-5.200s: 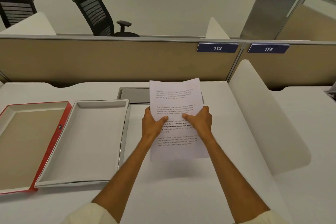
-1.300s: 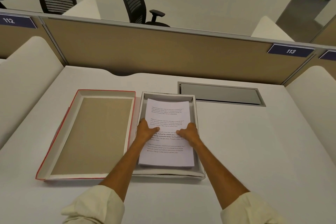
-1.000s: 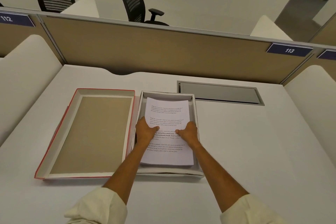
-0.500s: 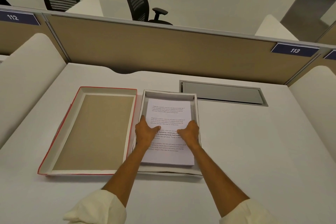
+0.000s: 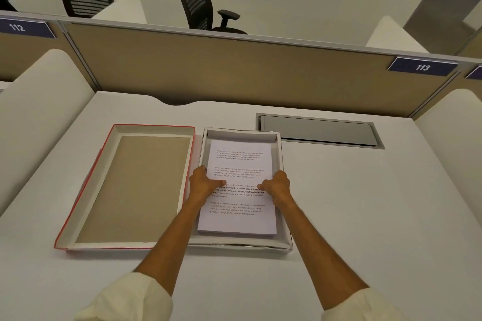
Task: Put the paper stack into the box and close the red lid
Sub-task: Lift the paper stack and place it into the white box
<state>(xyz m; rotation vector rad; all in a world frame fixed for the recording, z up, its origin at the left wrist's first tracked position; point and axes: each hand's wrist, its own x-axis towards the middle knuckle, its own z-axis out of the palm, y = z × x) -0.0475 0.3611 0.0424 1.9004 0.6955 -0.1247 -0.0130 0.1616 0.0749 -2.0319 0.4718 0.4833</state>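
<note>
At the far left we see a white divider (image 5: 34, 112), then the white desk (image 5: 365, 203) running across the view. On the desk lies the red lid (image 5: 130, 187), turned upside down with its brown inside facing up and its red rim showing along the left and near edges. It is off the box and just beside it, the 2 long sides nearly touching.

Next comes our left hand (image 5: 203, 186), its thumb pressed flat on top of the paper stack (image 5: 238, 221) and its fingers curled at the stack's left edge. The stack lies inside the box (image 5: 283, 216), printed side up, with a bare strip of box floor beyond its far end. Our right hand (image 5: 277, 187) clasps the stack's right edge the same way, thumb on top. Both hands hold the paper.

Farther right, a grey hatch (image 5: 318, 130) is set into the desk behind the box, and a sign reading 113 (image 5: 422, 67) hangs on the tan partition (image 5: 221, 70).
</note>
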